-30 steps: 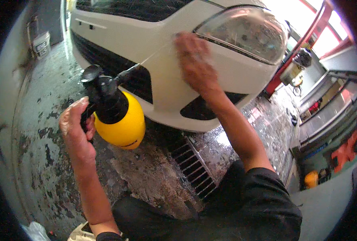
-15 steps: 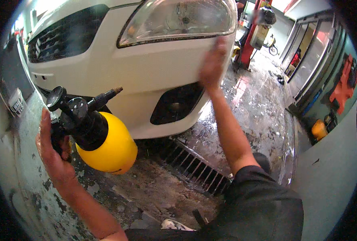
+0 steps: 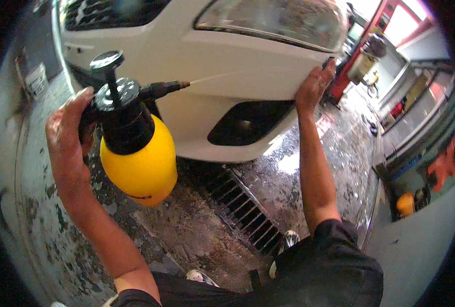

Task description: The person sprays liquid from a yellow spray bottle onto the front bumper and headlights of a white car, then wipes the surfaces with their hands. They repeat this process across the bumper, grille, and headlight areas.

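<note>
My left hand [image 3: 68,135] grips the black handle of a pump sprayer [image 3: 140,161] with a yellow bottle and a black plunger top. From its nozzle a thin jet of liquid [image 3: 212,79] flies right across the white car bumper [image 3: 258,71]. My right hand [image 3: 313,89] is at the bumper's right corner, just under the headlight [image 3: 273,23]. Its fingers are bent together, and a small dark thing shows at the tips; I cannot make out what it is. Below sits the dark fog lamp recess [image 3: 248,123].
A metal drain grate [image 3: 245,210] runs across the wet, stained floor beneath the bumper. A white bucket [image 3: 36,81] stands by the left wall. At the right are a red lift post [image 3: 358,56] and an orange object [image 3: 405,204]. My shoes show at the bottom.
Liquid now jets from the nozzle, where none showed before. My left hand has raised the sprayer slightly. My right hand appears farther right along the bumper. The view has tilted downward.
</note>
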{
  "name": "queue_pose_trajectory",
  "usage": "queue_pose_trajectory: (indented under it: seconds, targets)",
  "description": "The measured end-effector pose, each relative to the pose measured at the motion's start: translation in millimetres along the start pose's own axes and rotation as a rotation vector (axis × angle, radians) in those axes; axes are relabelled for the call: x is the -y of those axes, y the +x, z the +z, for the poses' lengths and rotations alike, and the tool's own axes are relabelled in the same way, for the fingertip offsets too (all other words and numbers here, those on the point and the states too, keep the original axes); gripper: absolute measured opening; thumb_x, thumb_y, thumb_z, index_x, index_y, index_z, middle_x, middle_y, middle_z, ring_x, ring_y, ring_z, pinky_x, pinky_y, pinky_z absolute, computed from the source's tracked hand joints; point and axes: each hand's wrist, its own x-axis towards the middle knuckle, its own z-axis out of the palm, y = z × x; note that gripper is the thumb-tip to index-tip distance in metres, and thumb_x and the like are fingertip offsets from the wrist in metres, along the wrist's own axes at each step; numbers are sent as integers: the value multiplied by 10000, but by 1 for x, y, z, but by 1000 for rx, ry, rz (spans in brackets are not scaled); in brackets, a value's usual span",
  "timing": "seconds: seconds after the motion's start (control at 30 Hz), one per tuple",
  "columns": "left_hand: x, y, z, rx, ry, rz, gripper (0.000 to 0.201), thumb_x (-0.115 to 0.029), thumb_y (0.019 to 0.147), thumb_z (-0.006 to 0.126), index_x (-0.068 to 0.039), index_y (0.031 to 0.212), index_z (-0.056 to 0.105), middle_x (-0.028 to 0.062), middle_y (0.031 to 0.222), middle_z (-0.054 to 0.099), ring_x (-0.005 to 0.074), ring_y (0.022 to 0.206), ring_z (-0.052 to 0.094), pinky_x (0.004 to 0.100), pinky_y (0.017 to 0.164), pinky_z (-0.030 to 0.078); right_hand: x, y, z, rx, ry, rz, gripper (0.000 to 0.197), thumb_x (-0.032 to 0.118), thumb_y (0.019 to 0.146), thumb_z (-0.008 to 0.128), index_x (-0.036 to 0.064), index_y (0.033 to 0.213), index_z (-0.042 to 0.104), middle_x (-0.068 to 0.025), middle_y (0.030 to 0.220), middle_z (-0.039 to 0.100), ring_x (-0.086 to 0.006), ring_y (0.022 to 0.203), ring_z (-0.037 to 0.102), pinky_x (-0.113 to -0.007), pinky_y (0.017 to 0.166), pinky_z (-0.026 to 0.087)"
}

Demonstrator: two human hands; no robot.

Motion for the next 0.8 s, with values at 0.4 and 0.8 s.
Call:
queue_pose_trajectory:
  seconds: [0.4,0.8]
  targets:
    - [48,42,-63,-58,45,208,322,-362,927,645,-137,1146,719,16,883,690,76,667,562,243,592,413,174,-141,72,483,-423,-1246,611,253,957,481,129,1551,399,-93,1615,366,-319,1467,366,-587,1177,280]
    - [69,36,-53,-141,66,231,410,-418,964,597,-43,1067,727,13,833,692,91,713,598,250,658,439,172,-180,78,715,-301,-898,588,259,985,447,152,1561,391,-78,1613,362,-305,1474,354,-677,1180,147]
